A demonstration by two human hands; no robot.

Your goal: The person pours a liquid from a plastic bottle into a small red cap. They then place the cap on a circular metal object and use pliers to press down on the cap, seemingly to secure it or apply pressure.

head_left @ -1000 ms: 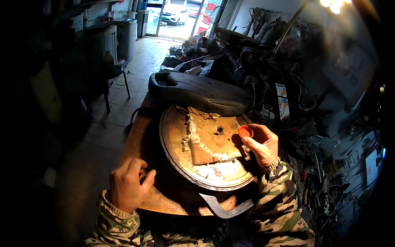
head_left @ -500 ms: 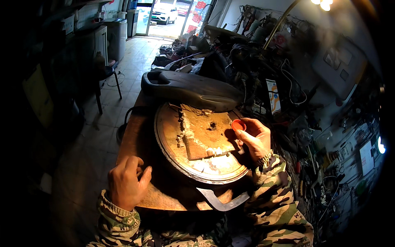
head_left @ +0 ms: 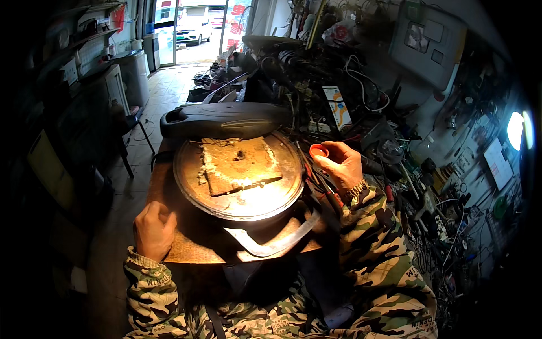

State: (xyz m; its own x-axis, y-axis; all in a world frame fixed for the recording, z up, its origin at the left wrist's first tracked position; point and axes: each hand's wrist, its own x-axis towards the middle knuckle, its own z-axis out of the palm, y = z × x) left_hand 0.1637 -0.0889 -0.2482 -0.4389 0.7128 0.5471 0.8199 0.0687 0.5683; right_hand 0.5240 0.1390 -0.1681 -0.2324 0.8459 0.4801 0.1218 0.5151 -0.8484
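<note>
Pinched between the thumb and fingers of my right hand [head_left: 342,165] is a small round red cap [head_left: 319,151], just off the right rim of a round metal plate [head_left: 248,206]. A square brown board [head_left: 240,164] lies on the plate, with whitish crumbly matter along its edges and a dark spot near its middle. My left hand [head_left: 153,230] rests at the left edge of the wooden tabletop [head_left: 189,248], its fingers curled in and nothing seen in them. In front of the plate, a curved grey handle [head_left: 271,247] juts toward me.
A long black plastic casing [head_left: 226,120] lies behind the plate. Red-handled tools [head_left: 333,196] sit right of it, by a heap of parts and cables [head_left: 429,209]. A chair [head_left: 132,130] stands at the left, and a bright doorway [head_left: 195,34] lies far off.
The view has shifted, so the bench sits farther left. My right hand has carried the red cap from over the board to beyond the plate's right rim. The left hand's fingers have curled in more.
</note>
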